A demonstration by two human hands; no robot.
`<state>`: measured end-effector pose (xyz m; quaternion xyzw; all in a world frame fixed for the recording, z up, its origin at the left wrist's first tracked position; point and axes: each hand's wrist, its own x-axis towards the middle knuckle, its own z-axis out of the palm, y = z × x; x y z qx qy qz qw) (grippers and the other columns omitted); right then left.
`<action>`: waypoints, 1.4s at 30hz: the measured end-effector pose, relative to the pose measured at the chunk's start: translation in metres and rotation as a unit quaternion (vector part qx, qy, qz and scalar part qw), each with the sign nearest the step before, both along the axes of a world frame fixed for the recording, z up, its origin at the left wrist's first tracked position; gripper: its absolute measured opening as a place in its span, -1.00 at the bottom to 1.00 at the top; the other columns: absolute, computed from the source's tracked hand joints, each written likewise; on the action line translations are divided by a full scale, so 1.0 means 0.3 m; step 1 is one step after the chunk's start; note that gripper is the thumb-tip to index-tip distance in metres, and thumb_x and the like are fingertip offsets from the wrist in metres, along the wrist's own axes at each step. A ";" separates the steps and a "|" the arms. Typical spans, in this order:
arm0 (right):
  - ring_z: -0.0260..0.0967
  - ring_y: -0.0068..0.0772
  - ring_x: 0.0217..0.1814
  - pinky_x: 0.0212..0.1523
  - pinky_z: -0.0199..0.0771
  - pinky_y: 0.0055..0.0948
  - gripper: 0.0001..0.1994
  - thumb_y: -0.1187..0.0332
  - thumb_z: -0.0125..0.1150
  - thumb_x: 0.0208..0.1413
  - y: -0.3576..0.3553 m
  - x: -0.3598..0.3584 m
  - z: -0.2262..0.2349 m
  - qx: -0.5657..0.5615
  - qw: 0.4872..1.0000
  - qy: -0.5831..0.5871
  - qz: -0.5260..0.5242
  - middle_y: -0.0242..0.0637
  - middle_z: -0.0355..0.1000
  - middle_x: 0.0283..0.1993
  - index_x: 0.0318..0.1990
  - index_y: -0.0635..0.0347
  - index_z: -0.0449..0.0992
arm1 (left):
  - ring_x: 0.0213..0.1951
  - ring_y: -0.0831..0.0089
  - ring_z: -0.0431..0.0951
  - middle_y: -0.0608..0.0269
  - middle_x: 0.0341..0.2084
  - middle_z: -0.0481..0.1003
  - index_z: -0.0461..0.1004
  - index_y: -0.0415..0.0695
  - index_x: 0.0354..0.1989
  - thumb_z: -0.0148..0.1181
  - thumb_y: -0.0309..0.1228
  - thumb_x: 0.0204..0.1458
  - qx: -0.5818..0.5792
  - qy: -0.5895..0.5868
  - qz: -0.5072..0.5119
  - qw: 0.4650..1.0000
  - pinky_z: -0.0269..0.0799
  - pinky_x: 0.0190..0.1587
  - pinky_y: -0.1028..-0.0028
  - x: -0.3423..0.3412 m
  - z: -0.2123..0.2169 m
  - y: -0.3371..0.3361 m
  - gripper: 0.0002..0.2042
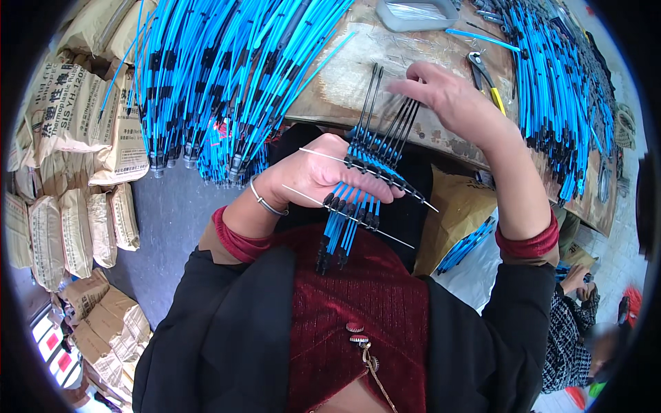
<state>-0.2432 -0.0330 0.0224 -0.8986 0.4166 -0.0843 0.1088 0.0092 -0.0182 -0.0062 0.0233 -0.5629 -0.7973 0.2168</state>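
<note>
My left hand (337, 172) is closed around a bundle of thin blue rods with black fittings (354, 196). Two thin metal wires (398, 238) cross the bundle through rows of black fittings, one above my fingers and one below. At the top, the rods end in long black tips (405, 124) that fan out over the table edge. My right hand (447, 96) is at these tips, its fingertips blurred by motion. Whether it grips one of them is not clear.
The worn wooden table (441, 131) carries pliers with yellow handles (487, 81), a clear tray (418, 15) and loose wires. Blue rod bundles hang at the left (206, 76) and right (551, 89). Paper sacks (82, 117) stack at left. Another person (571, 330) sits lower right.
</note>
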 end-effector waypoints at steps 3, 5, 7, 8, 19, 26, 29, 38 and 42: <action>0.34 -0.07 -0.14 -0.15 0.36 -0.29 -0.75 0.59 -0.05 -0.05 0.016 0.002 -0.003 -0.001 0.999 0.028 -0.016 -0.13 0.33 -0.22 -0.18 0.20 0.39 | -0.19 0.22 0.56 0.19 -0.22 0.56 0.55 -0.08 -0.19 0.16 -0.34 0.00 -0.019 -0.013 -0.001 1.000 0.44 -0.10 0.37 0.003 0.000 -0.001 -0.79; 0.33 -0.07 -0.13 -0.13 0.35 -0.28 -0.75 0.57 -0.07 -0.04 0.026 -0.002 -0.006 0.004 0.999 0.026 -0.039 -0.13 0.32 -0.20 -0.17 0.20 0.39 | -0.19 0.22 0.56 0.20 -0.22 0.56 0.55 -0.08 -0.20 0.16 -0.34 0.00 -0.044 -0.038 0.000 0.998 0.44 -0.10 0.37 0.009 0.001 -0.002 -0.79; 0.33 -0.07 -0.13 -0.13 0.35 -0.28 -0.74 0.57 -0.07 -0.04 0.030 -0.006 -0.004 0.005 0.999 0.026 -0.036 -0.13 0.32 -0.20 -0.16 0.20 0.38 | -0.19 0.22 0.56 0.20 -0.22 0.56 0.55 -0.08 -0.20 0.15 -0.34 0.00 -0.010 -0.050 -0.017 0.999 0.44 -0.10 0.37 0.011 0.002 -0.003 -0.79; 0.33 -0.08 -0.13 -0.13 0.35 -0.28 -0.73 0.58 -0.07 -0.05 0.032 -0.009 -0.002 0.005 0.999 0.026 -0.033 -0.14 0.32 -0.19 -0.15 0.19 0.38 | -0.19 0.22 0.56 0.20 -0.22 0.56 0.55 -0.08 -0.20 0.15 -0.34 0.00 0.024 -0.062 -0.032 0.997 0.45 -0.10 0.37 0.011 0.004 -0.003 -0.79; 0.33 -0.13 -0.10 -0.11 0.38 -0.31 -0.64 0.55 -0.02 -0.09 0.041 0.040 -0.004 -0.072 0.991 0.108 -0.032 -0.21 0.29 -0.12 -0.06 0.09 0.34 | -0.20 0.22 0.57 0.21 -0.25 0.57 0.55 -0.08 -0.20 0.16 -0.37 -0.01 0.030 -0.068 -0.012 0.997 0.46 -0.12 0.37 0.006 0.012 0.001 -0.80; 0.31 -0.13 -0.07 -0.09 0.38 -0.31 -0.65 0.54 -0.01 -0.10 0.057 0.033 -0.011 -0.076 0.989 0.112 -0.054 -0.21 0.27 -0.10 -0.08 0.05 0.34 | -0.21 0.23 0.57 0.21 -0.25 0.57 0.56 -0.08 -0.20 0.18 -0.39 -0.03 0.059 -0.091 -0.038 0.993 0.45 -0.12 0.38 0.010 0.008 -0.001 -0.80; 0.30 -0.14 -0.06 -0.07 0.36 -0.31 -0.66 0.55 -0.02 -0.10 0.049 0.032 -0.001 -0.066 0.991 0.110 -0.033 -0.20 0.27 -0.11 -0.10 0.06 0.34 | -0.21 0.24 0.57 0.21 -0.25 0.56 0.56 -0.08 -0.20 0.19 -0.40 -0.04 0.047 -0.096 -0.047 0.993 0.45 -0.12 0.38 0.010 0.011 -0.001 -0.79; 0.30 -0.15 -0.05 -0.05 0.35 -0.31 -0.68 0.56 -0.05 -0.10 0.008 0.021 -0.020 -0.065 0.993 0.101 0.000 -0.21 0.27 -0.11 -0.12 0.08 0.33 | -0.20 0.23 0.56 0.19 -0.25 0.56 0.56 -0.09 -0.20 0.19 -0.42 -0.04 0.073 -0.083 -0.049 0.993 0.44 -0.11 0.39 0.008 0.014 -0.009 -0.79; 0.30 -0.15 -0.05 -0.05 0.35 -0.31 -0.67 0.56 -0.04 -0.11 -0.003 0.019 -0.025 -0.084 0.992 0.096 0.012 -0.22 0.27 -0.12 -0.11 0.08 0.34 | -0.20 0.23 0.56 0.18 -0.25 0.56 0.56 -0.09 -0.20 0.19 -0.42 -0.04 0.084 -0.078 -0.049 0.992 0.44 -0.11 0.39 0.005 0.016 -0.012 -0.79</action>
